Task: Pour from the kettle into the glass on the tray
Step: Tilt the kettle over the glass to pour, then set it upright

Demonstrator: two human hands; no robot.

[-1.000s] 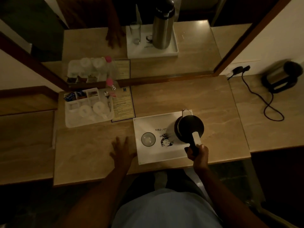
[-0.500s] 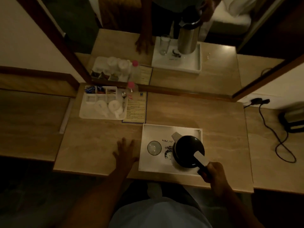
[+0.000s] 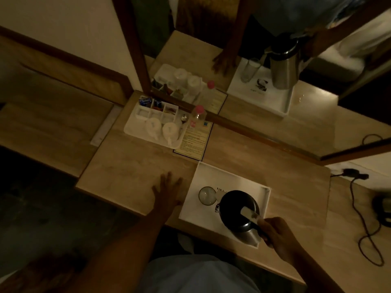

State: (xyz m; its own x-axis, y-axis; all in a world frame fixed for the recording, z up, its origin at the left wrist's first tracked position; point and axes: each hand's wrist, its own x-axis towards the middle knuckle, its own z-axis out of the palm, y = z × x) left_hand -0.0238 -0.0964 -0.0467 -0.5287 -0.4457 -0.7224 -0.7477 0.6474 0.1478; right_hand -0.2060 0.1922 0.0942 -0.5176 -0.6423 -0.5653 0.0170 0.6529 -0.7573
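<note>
In the head view, we saw the right hand (image 3: 275, 233) clenched around the handle of the kettle (image 3: 238, 208), low and right of the centre of the frame. The kettle was over the white tray (image 3: 232, 176), with its spout at the rim of the glass (image 3: 206, 195). The left hand (image 3: 168, 191) lay flat on the table (image 3: 131, 172), fingers spread, just left of the tray.

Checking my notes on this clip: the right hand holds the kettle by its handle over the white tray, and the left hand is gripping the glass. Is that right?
Not quite. The head view shows the left hand lying flat on the table beside the tray, not touching the glass. The rest stands: the right hand holds the kettle by its handle over the white tray.
</note>
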